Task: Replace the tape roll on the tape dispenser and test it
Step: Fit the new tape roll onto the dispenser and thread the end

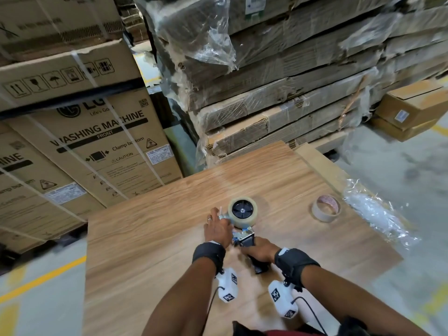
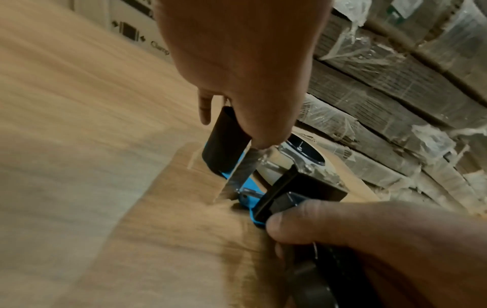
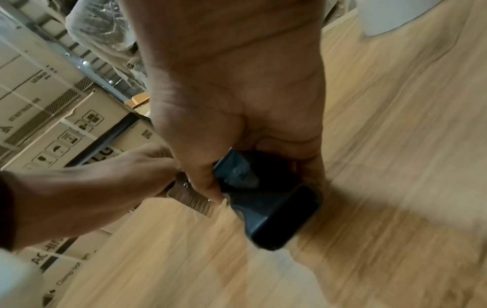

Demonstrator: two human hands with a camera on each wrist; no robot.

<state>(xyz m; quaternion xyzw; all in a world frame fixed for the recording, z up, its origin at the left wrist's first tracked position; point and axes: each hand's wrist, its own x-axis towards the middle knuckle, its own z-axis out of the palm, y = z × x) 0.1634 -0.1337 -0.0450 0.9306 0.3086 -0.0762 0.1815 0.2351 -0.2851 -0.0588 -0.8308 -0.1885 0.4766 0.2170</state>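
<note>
A tape dispenser [image 1: 243, 235] lies on the wooden board [image 1: 157, 238] with a clear tape roll [image 1: 242, 211] on its black hub. My right hand [image 1: 263, 251] grips the dark handle [image 3: 266, 200] from the near side. At the dispenser's front end my left hand [image 1: 218, 229] holds it, fingers curled by the black roller [image 2: 224, 141] and the serrated metal blade [image 2: 241, 168]. The blade [image 3: 192, 200] also shows beside my right thumb. Whether a tape end is under my left fingers is hidden.
A near-empty cardboard tape core [image 1: 326, 208] lies on the board to the right, with crumpled plastic wrap [image 1: 378, 214] at the right edge. Washing machine cartons [image 1: 97, 146] stand at the left, and wrapped flat cartons [image 1: 278, 93] are stacked behind.
</note>
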